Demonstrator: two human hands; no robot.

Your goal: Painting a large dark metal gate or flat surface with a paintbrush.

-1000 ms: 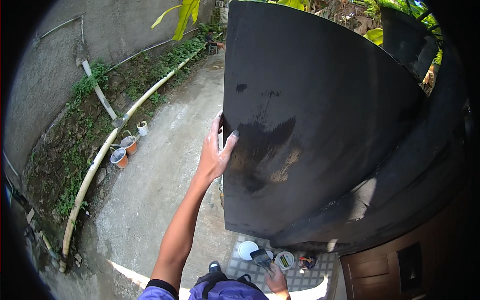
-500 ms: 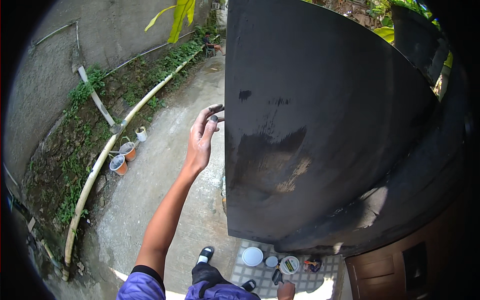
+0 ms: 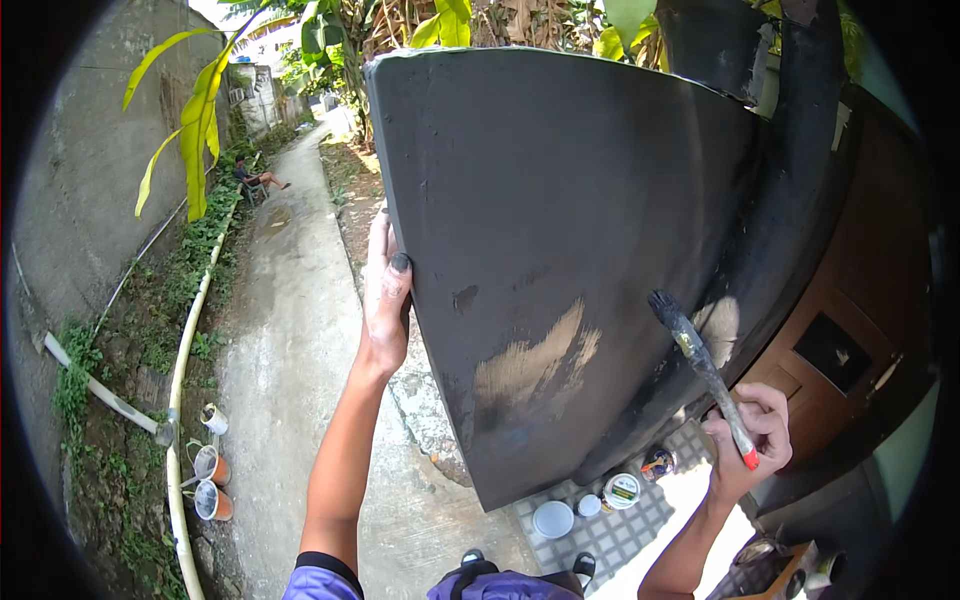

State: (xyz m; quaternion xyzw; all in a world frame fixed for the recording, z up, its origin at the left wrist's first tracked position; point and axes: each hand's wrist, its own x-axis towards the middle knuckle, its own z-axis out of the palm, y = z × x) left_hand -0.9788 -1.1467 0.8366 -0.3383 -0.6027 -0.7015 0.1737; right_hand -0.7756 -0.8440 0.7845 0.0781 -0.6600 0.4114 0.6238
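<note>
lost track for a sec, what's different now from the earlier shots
The right hand has lifted the brush from low by the tubs to in front of the black panel, bristles up. The left hand, its thumb lifted off the panel's edge in between, grips it again. The tubs and orange buckets stayed put.

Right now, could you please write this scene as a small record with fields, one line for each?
Left hand: at the left edge of the black board; tightness of grip unclear
Right hand: holding a paintbrush, dark bristles pointing up and left
Bare patch: tan, on the lower part of the board
Tiled floor: holds three pale round containers
Beside pipe: two orange buckets, one white bucket
Far path: a seated person
</note>
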